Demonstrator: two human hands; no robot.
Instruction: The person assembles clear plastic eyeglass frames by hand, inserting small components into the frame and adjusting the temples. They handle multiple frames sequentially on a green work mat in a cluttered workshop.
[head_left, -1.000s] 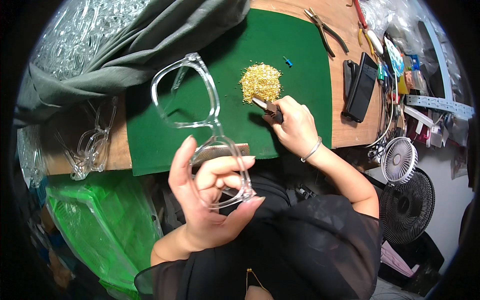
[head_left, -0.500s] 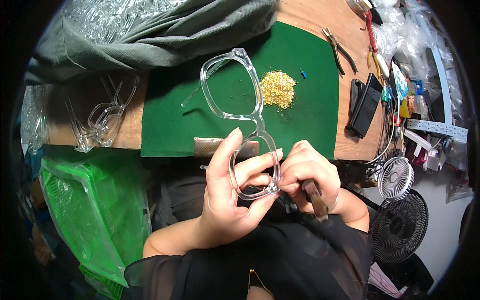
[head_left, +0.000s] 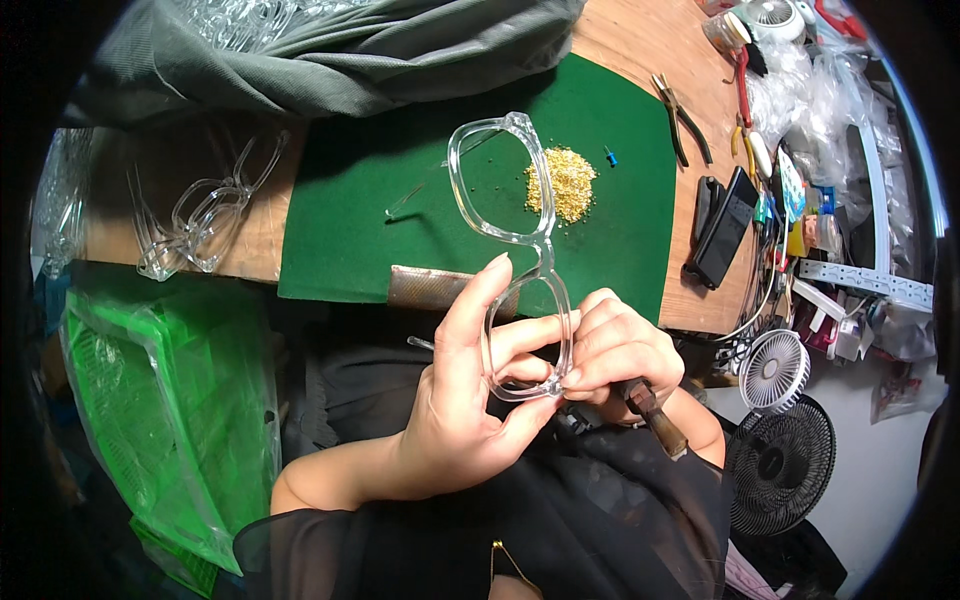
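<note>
My left hand (head_left: 455, 425) is closed on a pair of clear plastic eyeglass frames (head_left: 543, 250), held upright with one lens opening above the other. Fingers of this hand pass behind the lower rim and the thumb presses near its bottom corner. At that corner, by a small metallic spot like a hinge, the fingertips of my right hand (head_left: 632, 350) touch the frames. Curled in my right hand is a tool with a brown handle (head_left: 662, 425) pointing down and right; its working end is hidden. Behind the frames, gold-coloured tiny screws or similar parts (head_left: 567, 187) lie heaped on a green mat (head_left: 340, 220).
A textured metal bar (head_left: 432, 288) lies at the mat's near edge. Clear frames (head_left: 205, 225) rest at left, above a green crate (head_left: 120, 370). Grey cloth (head_left: 330, 75) lies behind. Pliers (head_left: 682, 120), a blue pin (head_left: 611, 157), a phone (head_left: 725, 235) and fans (head_left: 780, 465) are right.
The view has shifted a little. The frames and both hands sit slightly farther right over the mat. The brown handle has swung outward to the right, and more of it shows.
</note>
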